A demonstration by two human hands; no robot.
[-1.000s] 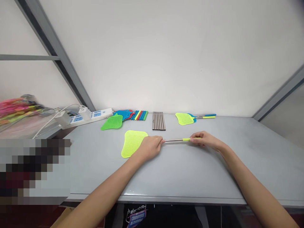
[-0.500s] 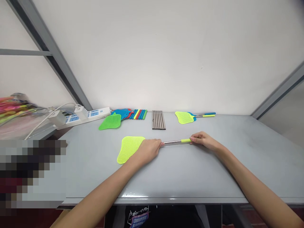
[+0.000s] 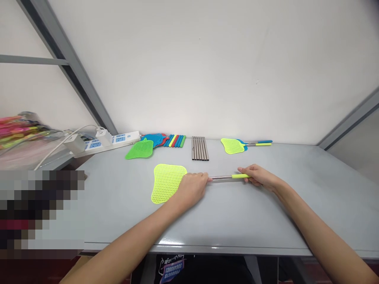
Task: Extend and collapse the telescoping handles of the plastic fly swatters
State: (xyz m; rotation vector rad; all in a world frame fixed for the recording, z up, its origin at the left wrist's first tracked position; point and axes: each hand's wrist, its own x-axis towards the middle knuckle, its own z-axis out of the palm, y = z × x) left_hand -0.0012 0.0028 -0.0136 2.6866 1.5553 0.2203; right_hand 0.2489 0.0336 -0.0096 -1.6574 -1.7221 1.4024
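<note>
A yellow-green fly swatter (image 3: 167,183) with a perforated head, a metal rod and a yellow-green grip lies across both hands above the grey table. My left hand (image 3: 194,187) is wrapped round the rod just right of the head, hiding the joint there. Fingers of my right hand (image 3: 257,175) are closed on the end of the grip. Bare metal rod shows between the two hands. Beyond them, at the back right, lie a yellow-green fly swatter (image 3: 233,146) and a blue fly swatter (image 3: 264,141), one partly over the other.
Along the back of the table (image 3: 124,221) lie several metal tubes (image 3: 200,148), coloured grips (image 3: 175,141), a green swatter head (image 3: 140,150) and blue swatter heads (image 3: 154,139). A power strip (image 3: 112,144) with plugged-in chargers stands at the left. A blurred colourful pile (image 3: 20,132) is beyond it.
My right hand has shifted its hold, with its fingers now further over the grip's end. The swatter's head is turned a little more toward the camera. The whole view has shifted slightly.
</note>
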